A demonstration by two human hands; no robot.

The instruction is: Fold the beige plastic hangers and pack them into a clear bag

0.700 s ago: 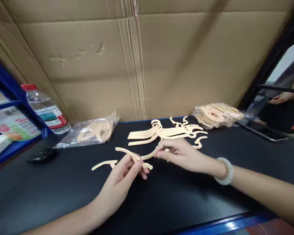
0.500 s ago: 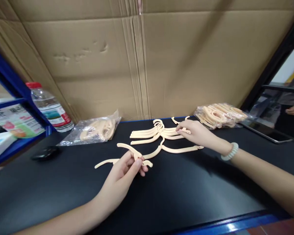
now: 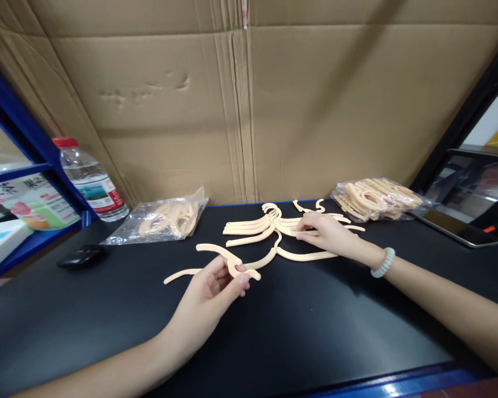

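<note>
Between the thumb and fingers of my left hand point(image 3: 218, 284) is a cream plastic hanger piece point(image 3: 218, 251), held above the black table. My right hand point(image 3: 321, 232) has its thumb and fingertips together at the right arms of a stack of cream hangers point(image 3: 249, 225); what its fingertips grip is too small to make out. Nearer me, an opened-out hanger point(image 3: 301, 256) lies flat, its left part running behind my left hand. Loose hanger pieces point(image 3: 320, 205) lie behind my right hand.
Clear bags of cream hanger parts lie at back left point(image 3: 170, 219) and back right point(image 3: 375, 196). A water bottle point(image 3: 93, 185) and black mouse point(image 3: 82, 257) are at left, a dark tablet point(image 3: 454, 226) at right. Cardboard point(image 3: 149, 110) stands behind.
My right hand has moved slightly down and left over the stack, uncovering more of the loose pieces behind. The piece in my left hand has turned a little. The view has shifted slightly.
</note>
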